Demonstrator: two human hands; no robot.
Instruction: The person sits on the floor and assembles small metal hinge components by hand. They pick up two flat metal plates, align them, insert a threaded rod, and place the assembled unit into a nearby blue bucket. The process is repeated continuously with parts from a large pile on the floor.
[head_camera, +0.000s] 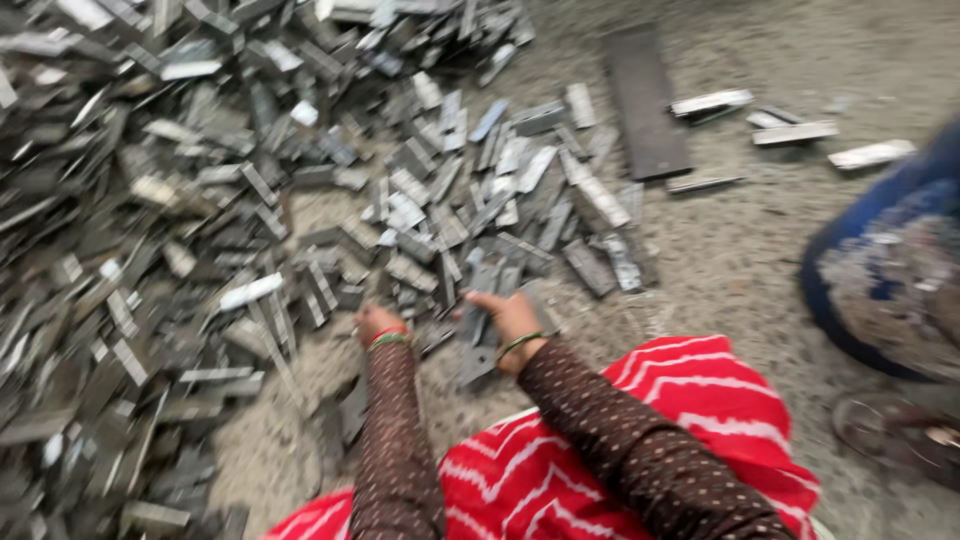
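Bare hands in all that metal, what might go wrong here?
Cuts seem the likeliest: both the left hand and the right hand are bare among flat grey metal strips that may have sharp edges. The big heap could slide toward the fingers. Loose pieces scattered on the floor could be stepped on.

Likely a metal workshop: scrap metal strips heaped on gritty floor.

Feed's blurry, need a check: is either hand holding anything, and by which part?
The right hand grips a flat grey metal strip near its upper end. The left hand rests among pieces; any hold cannot be told.
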